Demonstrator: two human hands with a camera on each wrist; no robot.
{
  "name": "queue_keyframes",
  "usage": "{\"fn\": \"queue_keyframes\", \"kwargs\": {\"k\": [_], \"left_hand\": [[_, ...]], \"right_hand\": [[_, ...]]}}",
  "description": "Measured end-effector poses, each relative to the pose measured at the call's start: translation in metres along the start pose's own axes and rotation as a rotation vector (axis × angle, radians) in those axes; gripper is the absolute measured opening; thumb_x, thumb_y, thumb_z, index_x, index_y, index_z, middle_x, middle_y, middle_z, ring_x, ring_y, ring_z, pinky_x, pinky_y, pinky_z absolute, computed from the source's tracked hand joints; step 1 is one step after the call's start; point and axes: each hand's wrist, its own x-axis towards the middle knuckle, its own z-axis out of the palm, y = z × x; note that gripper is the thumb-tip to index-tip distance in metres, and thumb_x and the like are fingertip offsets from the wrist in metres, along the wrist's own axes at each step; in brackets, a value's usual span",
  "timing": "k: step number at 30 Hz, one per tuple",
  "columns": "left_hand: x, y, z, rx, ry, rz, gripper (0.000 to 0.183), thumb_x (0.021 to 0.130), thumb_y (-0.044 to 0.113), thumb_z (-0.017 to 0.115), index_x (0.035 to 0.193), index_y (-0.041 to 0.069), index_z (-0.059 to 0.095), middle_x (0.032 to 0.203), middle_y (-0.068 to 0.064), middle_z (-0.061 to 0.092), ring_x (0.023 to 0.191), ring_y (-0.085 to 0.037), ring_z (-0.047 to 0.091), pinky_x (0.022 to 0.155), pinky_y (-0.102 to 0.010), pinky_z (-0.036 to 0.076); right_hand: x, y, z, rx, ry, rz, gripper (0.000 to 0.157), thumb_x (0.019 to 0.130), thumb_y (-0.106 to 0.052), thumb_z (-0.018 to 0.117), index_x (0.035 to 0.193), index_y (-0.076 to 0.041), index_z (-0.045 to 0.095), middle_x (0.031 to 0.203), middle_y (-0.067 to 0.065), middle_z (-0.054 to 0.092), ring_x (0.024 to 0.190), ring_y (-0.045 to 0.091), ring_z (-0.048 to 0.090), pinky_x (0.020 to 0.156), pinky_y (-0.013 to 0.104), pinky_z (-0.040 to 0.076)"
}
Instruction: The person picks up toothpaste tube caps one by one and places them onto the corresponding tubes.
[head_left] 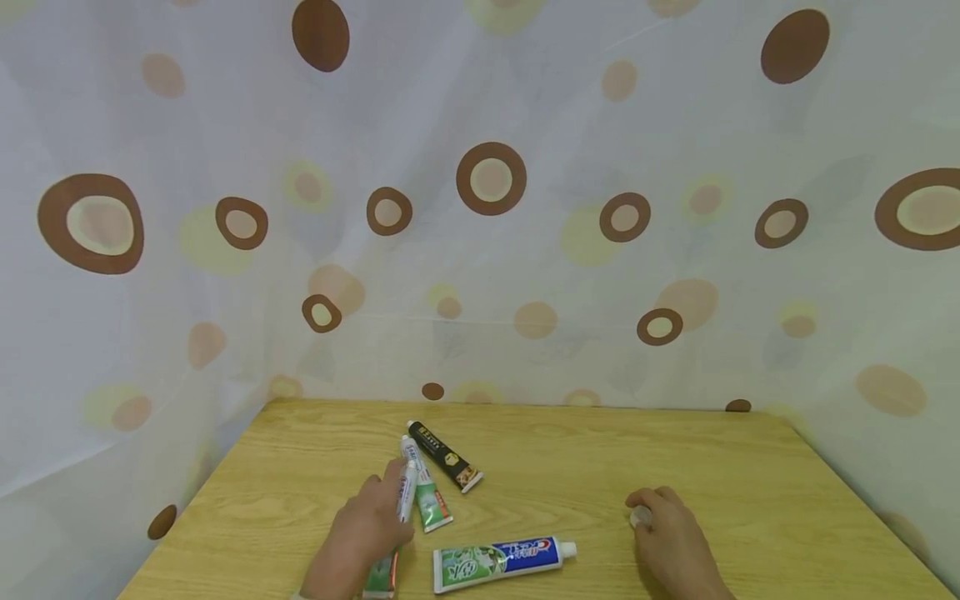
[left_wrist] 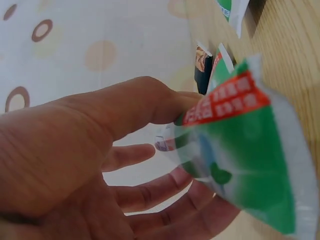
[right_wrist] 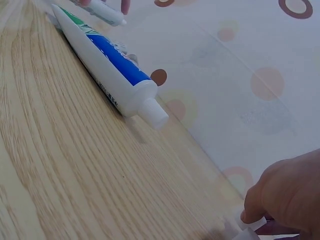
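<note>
My left hand [head_left: 358, 523] holds a green-and-white toothpaste tube [left_wrist: 240, 155] between thumb and fingers, its flat crimped end towards the wrist camera. Just beyond it lies another green-and-white toothpaste tube [head_left: 431, 502], partly behind the held one in the head view. At the right, my right hand [head_left: 678, 542] pinches a small whitish round thing [head_left: 641, 517] low over the table. In the right wrist view that whitish thing [right_wrist: 253, 223] is partly covered by the fingers, and its kind cannot be told.
A blue, green and white toothpaste tube [head_left: 498, 564] lies between the hands, cap pointing right. Behind the left hand, a black toothpaste tube [head_left: 445, 456] lies slanted on the wooden table [head_left: 570, 467]. A spotted curtain [head_left: 555, 250] surrounds the table's back and sides.
</note>
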Motion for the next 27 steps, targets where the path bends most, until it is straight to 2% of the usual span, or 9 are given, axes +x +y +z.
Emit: {"fn": "queue_keyframes", "kwargs": {"k": [5,9,14,18,21,27], "left_hand": [[0.001,0.003,-0.003,-0.044,0.029,0.073,0.084,0.07,0.005,0.076,0.146,0.01,0.039,0.1,-0.013,0.062,0.067,-0.019,0.054,0.052,-0.031,0.043],[0.001,0.004,-0.002,-0.096,0.036,0.153,0.068,0.074,0.006,0.074,0.136,0.01,0.046,0.106,-0.012,0.068,0.065,-0.015,0.056,0.05,-0.03,0.044],[0.002,0.007,-0.003,-0.16,0.045,0.19,0.053,0.075,0.008,0.071,0.125,0.017,0.054,0.118,-0.009,0.068,0.068,-0.013,0.054,0.053,-0.029,0.044],[0.002,0.011,-0.005,-0.183,0.065,0.244,0.046,0.076,0.008,0.07,0.121,0.016,0.06,0.119,-0.007,0.069,0.068,-0.012,0.053,0.054,-0.027,0.042],[0.002,0.013,-0.006,-0.2,0.053,0.311,0.042,0.08,0.009,0.07,0.121,0.014,0.062,0.119,-0.007,0.069,0.074,-0.011,0.055,0.058,-0.025,0.044],[0.002,0.018,-0.007,-0.215,0.03,0.448,0.043,0.086,0.014,0.074,0.128,0.018,0.065,0.115,-0.003,0.071,0.089,-0.012,0.058,0.069,-0.022,0.048]], "right_hand": [[0.0,-0.001,0.0,-0.01,0.026,-0.021,0.024,0.082,0.009,0.066,0.102,-0.005,0.069,0.104,0.014,0.062,0.099,0.033,0.065,0.081,0.049,0.058],[-0.001,-0.002,0.0,0.003,0.031,-0.026,0.025,0.082,0.01,0.066,0.102,-0.004,0.069,0.104,0.014,0.062,0.096,0.03,0.065,0.08,0.047,0.058],[-0.002,-0.004,0.0,0.015,0.043,-0.042,0.025,0.081,0.011,0.066,0.102,-0.003,0.068,0.105,0.014,0.062,0.095,0.029,0.065,0.08,0.046,0.058],[-0.002,-0.005,0.0,0.016,0.045,-0.045,0.025,0.082,0.01,0.066,0.103,-0.003,0.068,0.107,0.015,0.062,0.098,0.031,0.065,0.081,0.047,0.058],[-0.003,-0.005,0.0,0.016,0.043,-0.038,0.025,0.082,0.01,0.066,0.103,-0.004,0.068,0.107,0.014,0.062,0.099,0.031,0.064,0.082,0.048,0.058],[-0.004,-0.007,0.0,0.027,0.05,-0.048,0.024,0.083,0.009,0.066,0.103,-0.004,0.068,0.109,0.014,0.061,0.102,0.032,0.064,0.084,0.049,0.057]]}}
